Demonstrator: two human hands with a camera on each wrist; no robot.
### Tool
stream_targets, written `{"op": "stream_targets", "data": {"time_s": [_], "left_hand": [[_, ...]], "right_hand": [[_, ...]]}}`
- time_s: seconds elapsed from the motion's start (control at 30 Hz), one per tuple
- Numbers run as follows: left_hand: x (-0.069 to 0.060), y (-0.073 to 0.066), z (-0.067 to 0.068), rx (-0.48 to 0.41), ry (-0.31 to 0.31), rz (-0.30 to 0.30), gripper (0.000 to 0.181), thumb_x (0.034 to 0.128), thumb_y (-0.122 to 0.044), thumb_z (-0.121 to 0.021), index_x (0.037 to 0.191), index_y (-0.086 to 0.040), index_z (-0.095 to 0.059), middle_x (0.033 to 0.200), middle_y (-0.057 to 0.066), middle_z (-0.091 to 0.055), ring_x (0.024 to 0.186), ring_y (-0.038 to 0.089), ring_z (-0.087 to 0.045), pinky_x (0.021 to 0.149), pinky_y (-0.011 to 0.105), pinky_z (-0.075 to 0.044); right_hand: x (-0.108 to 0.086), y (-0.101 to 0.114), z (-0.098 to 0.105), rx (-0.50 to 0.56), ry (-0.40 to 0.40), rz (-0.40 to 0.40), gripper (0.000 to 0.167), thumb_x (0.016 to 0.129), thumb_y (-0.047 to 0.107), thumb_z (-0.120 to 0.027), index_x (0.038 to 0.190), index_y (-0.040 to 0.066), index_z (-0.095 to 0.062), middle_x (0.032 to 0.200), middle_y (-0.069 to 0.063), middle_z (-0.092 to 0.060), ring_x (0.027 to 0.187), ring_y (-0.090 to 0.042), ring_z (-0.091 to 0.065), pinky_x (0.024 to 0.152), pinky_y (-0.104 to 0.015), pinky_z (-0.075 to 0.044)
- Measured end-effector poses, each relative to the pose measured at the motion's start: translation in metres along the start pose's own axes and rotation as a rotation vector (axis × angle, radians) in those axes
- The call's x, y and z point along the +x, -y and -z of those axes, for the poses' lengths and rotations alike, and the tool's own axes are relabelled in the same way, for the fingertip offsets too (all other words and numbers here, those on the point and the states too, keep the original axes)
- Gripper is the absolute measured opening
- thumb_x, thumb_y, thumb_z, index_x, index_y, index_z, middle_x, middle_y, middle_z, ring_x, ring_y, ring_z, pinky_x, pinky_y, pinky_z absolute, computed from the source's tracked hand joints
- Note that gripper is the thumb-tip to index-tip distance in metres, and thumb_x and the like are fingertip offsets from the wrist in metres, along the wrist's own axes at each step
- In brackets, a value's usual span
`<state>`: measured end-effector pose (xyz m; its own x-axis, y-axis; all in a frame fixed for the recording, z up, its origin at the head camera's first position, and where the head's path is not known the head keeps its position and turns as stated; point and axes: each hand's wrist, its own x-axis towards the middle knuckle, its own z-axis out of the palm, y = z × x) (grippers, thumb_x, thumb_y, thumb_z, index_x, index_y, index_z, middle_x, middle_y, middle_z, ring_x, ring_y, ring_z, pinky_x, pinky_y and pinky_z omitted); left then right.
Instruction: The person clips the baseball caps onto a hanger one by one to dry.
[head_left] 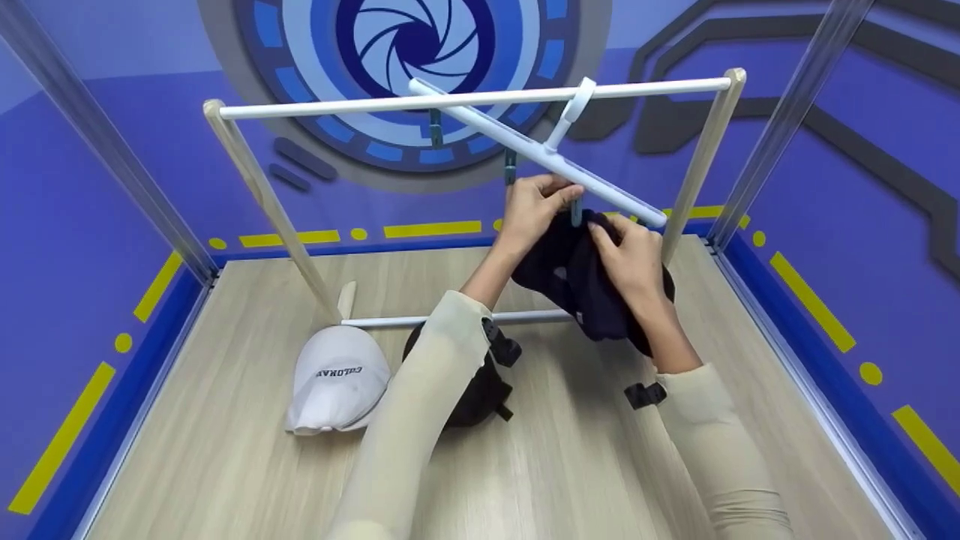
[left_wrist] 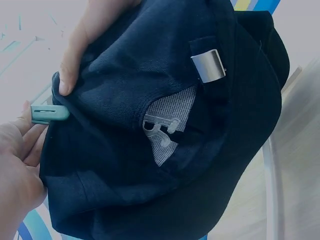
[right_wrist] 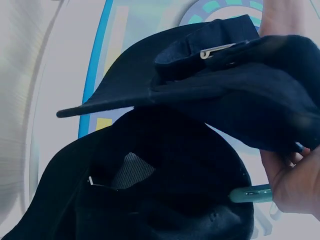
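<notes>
The green plastic clip (head_left: 576,213) points down onto the dark fabric cap (head_left: 596,289) — nearer left hand (head_left: 531,208) pinching the clip, right hand (head_left: 635,261) the cap.

The head view looks forward and down from above the person's forearms, far enough back to take in the full width of the wooden rack (head_left: 322,106), part of the tabletop (head_left: 247,375) and the patterned wall (head_left: 150,127) behind. The left wrist view sits very close to the dark cap (left_wrist: 105,135), which fills most of its frame; the picture is turned sideways, with tabletop along its right edge. The right wrist view is also close, facing the wall, tabletop along its left edge. Both wrist views include a green clip (left_wrist: 50,113), probably the same one, though the right wrist view is dim.
</notes>
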<state>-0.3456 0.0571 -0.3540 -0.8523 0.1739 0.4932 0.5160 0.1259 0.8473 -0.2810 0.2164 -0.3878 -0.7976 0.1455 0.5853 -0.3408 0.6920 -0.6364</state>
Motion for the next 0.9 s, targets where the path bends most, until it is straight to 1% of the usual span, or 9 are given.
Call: {"op": "stream_targets", "data": {"time_s": [0.13, 0.23, 0.4, 0.47, 0.57, 0.67, 0.9], "left_hand": [[0.0, 0.0, 0.001, 0.013, 0.0, -0.004, 0.019, 0.0905, -0.02, -0.078, 0.097, -0.002, -0.08, 0.09, 0.008, -0.078, 0.077, 0.01, -0.072, 0.073, 0.022, -0.057], [-0.001, 0.0, 0.001, 0.018, 0.012, -0.005, 0.021, 0.0909, -0.022, -0.077, 0.097, -0.002, -0.079, 0.09, 0.007, -0.078, 0.079, 0.01, -0.073, 0.074, 0.021, -0.057], [-0.007, -0.001, 0.002, 0.066, 0.048, -0.025, 0.024, 0.0921, -0.025, -0.076, 0.105, -0.005, -0.078, 0.096, 0.005, -0.078, 0.085, 0.007, -0.072, 0.076, 0.02, -0.055], [-0.009, -0.001, 0.002, 0.088, 0.058, -0.034, 0.025, 0.0931, -0.025, -0.075, 0.108, -0.006, -0.078, 0.099, 0.005, -0.078, 0.088, 0.007, -0.071, 0.078, 0.02, -0.054], [-0.01, -0.001, 0.003, 0.095, 0.063, -0.049, 0.027, 0.0945, -0.026, -0.074, 0.111, -0.004, -0.076, 0.102, 0.006, -0.078, 0.091, 0.007, -0.071, 0.079, 0.02, -0.053], [-0.012, 0.0, 0.004, 0.081, 0.063, -0.056, 0.029, 0.0946, -0.025, -0.073, 0.112, -0.002, -0.076, 0.103, 0.007, -0.077, 0.092, 0.008, -0.072, 0.081, 0.02, -0.054], [-0.016, 0.003, 0.003, 0.04, 0.056, -0.05, 0.032, 0.0951, -0.026, -0.073, 0.116, -0.002, -0.074, 0.106, 0.008, -0.077, 0.096, 0.009, -0.072, 0.084, 0.021, -0.055]], "right_hand": [[-0.002, 0.0, -0.001, 0.015, -0.006, 0.009, 0.022, 0.097, 0.022, -0.07, 0.1, 0.001, -0.077, 0.093, -0.014, -0.076, 0.08, -0.03, -0.071, 0.072, -0.039, -0.052], [-0.003, -0.001, -0.001, 0.027, -0.006, 0.011, 0.022, 0.097, 0.021, -0.07, 0.1, 0.0, -0.077, 0.093, -0.015, -0.076, 0.079, -0.029, -0.07, 0.071, -0.038, -0.051], [-0.003, -0.001, -0.001, 0.022, -0.015, 0.004, 0.023, 0.097, 0.021, -0.07, 0.102, 0.0, -0.077, 0.094, -0.016, -0.076, 0.081, -0.032, -0.071, 0.074, -0.042, -0.053], [-0.003, -0.002, -0.001, 0.023, -0.017, 0.004, 0.023, 0.097, 0.021, -0.07, 0.103, 0.0, -0.077, 0.094, -0.017, -0.076, 0.081, -0.032, -0.071, 0.074, -0.042, -0.053], [-0.004, -0.001, -0.001, 0.03, -0.014, 0.013, 0.023, 0.097, 0.02, -0.07, 0.103, -0.001, -0.077, 0.093, -0.017, -0.076, 0.08, -0.031, -0.07, 0.072, -0.04, -0.051], [-0.004, -0.001, -0.001, 0.028, -0.006, 0.019, 0.023, 0.096, 0.02, -0.071, 0.103, -0.001, -0.076, 0.093, -0.017, -0.076, 0.079, -0.03, -0.07, 0.071, -0.038, -0.05], [-0.006, -0.002, 0.0, 0.02, 0.03, -0.001, 0.022, 0.096, 0.017, -0.07, 0.106, -0.002, -0.075, 0.098, -0.019, -0.075, 0.085, -0.034, -0.071, 0.077, -0.045, -0.053]]}}
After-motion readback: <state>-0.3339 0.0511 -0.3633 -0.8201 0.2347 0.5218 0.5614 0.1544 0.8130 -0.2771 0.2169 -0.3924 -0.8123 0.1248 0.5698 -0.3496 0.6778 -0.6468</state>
